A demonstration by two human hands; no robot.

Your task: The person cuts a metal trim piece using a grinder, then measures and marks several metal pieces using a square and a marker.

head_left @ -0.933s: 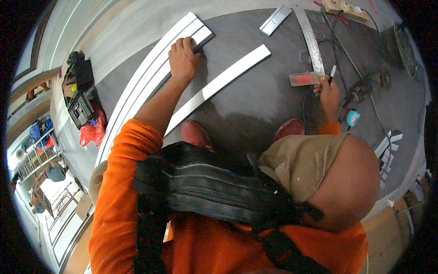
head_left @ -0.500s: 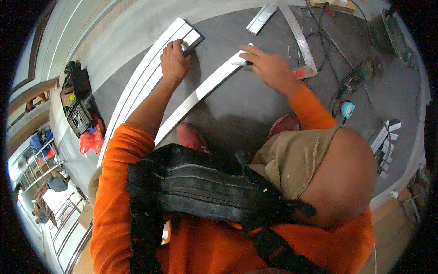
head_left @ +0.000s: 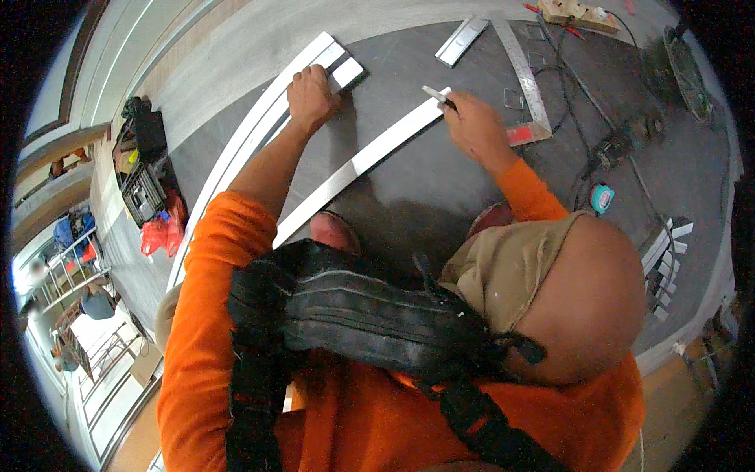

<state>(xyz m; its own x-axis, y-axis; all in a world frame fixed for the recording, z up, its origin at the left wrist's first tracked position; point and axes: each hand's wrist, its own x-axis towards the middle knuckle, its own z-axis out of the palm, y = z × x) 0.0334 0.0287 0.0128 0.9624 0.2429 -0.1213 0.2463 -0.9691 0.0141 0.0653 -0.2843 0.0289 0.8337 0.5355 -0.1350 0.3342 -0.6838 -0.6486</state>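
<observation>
My left hand [head_left: 313,100] has its fingers curled over the upper part of the side-by-side white strips [head_left: 244,152]. My right hand [head_left: 476,130] grips a slim marker-like pen [head_left: 436,96] just at the upper end of a single white strip [head_left: 393,134] lying diagonally on the dark floor panel [head_left: 401,189]. A metal square [head_left: 521,71] with a red-labelled short arm lies to the right of that hand, partly behind it. A short silver piece [head_left: 461,41] rests further up.
A wooden power strip [head_left: 578,14], dark cables, a power tool [head_left: 617,141], a teal tape measure [head_left: 602,198] and small white offcuts [head_left: 668,263] lie at right. A dark bag [head_left: 141,138] and red plastic bag [head_left: 163,232] sit at left. People [head_left: 94,303] are in the far-left background.
My right hand has left the metal square and moved left to the single strip's end, carrying the pen. My left hand shifted slightly and stays on the side-by-side strips.
</observation>
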